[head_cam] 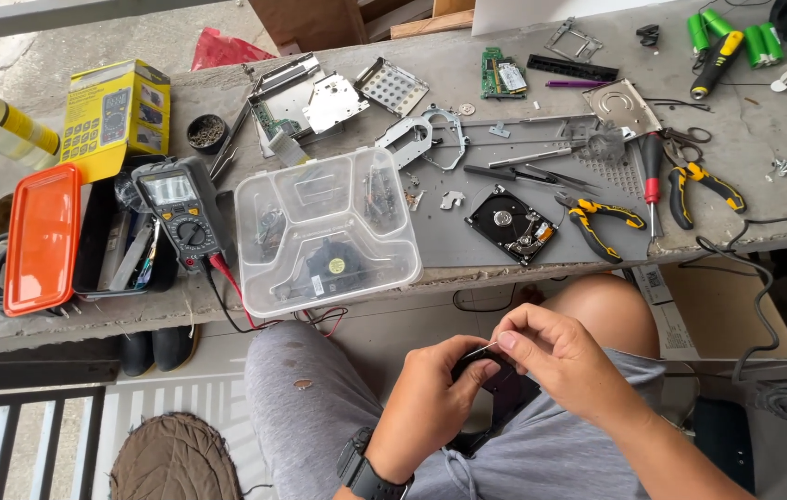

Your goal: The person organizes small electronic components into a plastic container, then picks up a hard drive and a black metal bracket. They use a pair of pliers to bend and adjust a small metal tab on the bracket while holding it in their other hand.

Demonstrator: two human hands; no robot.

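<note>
My left hand (435,393) is closed around a small black part (495,378) held over my lap. My right hand (551,356) pinches a thin silvery wire or pin (481,350) between thumb and forefinger, its tip touching that black part. Both hands hover below the front edge of the grey workbench (505,264). An opened hard drive (511,225) lies on the bench just above my hands. A black watch sits on my left wrist.
A clear plastic compartment box (324,231), a black multimeter (181,211) with red and black leads, an orange-lidded case (42,239), yellow-handled pliers (602,222), a red screwdriver (653,181), scissors, metal brackets and circuit boards crowd the bench. A cardboard box (727,315) stands at right.
</note>
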